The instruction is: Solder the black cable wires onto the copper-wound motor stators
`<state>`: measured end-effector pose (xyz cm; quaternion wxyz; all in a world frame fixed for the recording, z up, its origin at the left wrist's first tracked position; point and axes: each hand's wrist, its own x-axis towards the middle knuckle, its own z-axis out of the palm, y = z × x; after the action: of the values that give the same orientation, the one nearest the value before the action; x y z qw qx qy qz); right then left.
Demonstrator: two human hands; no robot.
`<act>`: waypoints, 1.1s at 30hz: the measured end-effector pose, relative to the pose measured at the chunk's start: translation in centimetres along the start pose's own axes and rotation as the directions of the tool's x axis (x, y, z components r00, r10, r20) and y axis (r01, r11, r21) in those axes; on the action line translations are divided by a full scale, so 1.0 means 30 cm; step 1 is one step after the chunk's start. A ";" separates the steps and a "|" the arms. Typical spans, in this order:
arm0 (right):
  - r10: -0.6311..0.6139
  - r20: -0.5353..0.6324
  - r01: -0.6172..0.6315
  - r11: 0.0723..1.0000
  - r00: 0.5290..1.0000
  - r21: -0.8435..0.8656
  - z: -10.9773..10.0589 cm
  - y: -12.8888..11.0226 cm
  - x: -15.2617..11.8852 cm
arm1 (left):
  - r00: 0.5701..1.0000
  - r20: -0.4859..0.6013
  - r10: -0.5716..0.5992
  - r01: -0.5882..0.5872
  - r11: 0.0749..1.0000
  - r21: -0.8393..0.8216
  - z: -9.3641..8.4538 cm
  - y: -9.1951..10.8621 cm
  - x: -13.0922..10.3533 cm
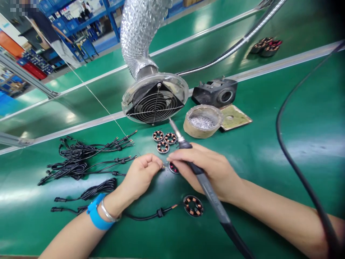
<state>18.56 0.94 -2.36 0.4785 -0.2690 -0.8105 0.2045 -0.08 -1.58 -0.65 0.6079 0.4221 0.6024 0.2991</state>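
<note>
Right hand [211, 167]: wrapped round soldering iron [211, 194], tip toward 11 o'clock.
Left hand [141, 176]: thumb and forefinger pinched on thin wire [164, 167].
Coil ring [173, 167]: between both, right hand partly obstructing.
About it: three coil rings [163, 143], 11 o'clock; fan hood [155, 108] beyond; tub [201, 133], 1; black cables [75, 153], 9; loose ring [189, 202], 5.

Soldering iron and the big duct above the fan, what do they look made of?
Soldering iron: metal barrel, by its silver sheen; dull black-grey handle, perhaps plastic or rubber. Duct: probably aluminium foil, given its crinkled, bright silver surface.
</note>
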 end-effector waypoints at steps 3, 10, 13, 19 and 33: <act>0.095 -0.021 -0.094 0.995 0.995 0.022 -0.041 -0.012 -0.004 | 1.000 -0.017 -0.022 0.022 1.000 -0.003 -0.002 0.002 0.012; 0.240 -0.022 -0.239 0.971 0.971 0.030 -0.114 -0.025 -0.005 | 0.999 -0.016 -0.049 0.049 0.999 -0.001 0.002 0.009 0.014; 0.312 0.007 -0.310 0.944 0.950 0.116 -0.113 -0.018 -0.003 | 0.999 -0.020 -0.049 0.049 0.999 0.002 0.003 0.008 0.015; 0.381 0.036 -0.379 0.900 0.924 0.217 -0.098 -0.017 0.009 | 0.999 -0.013 -0.033 0.033 0.999 -0.011 0.002 0.000 0.017; 0.373 0.059 -0.377 0.905 0.926 0.196 -0.100 -0.015 0.014 | 0.999 -0.011 -0.030 0.030 0.999 -0.012 -0.001 -0.009 0.015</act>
<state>20.93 1.08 -0.43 0.4470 -0.3670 -0.7233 0.3772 -0.10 -1.32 -1.10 0.6113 0.4077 0.6104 0.2959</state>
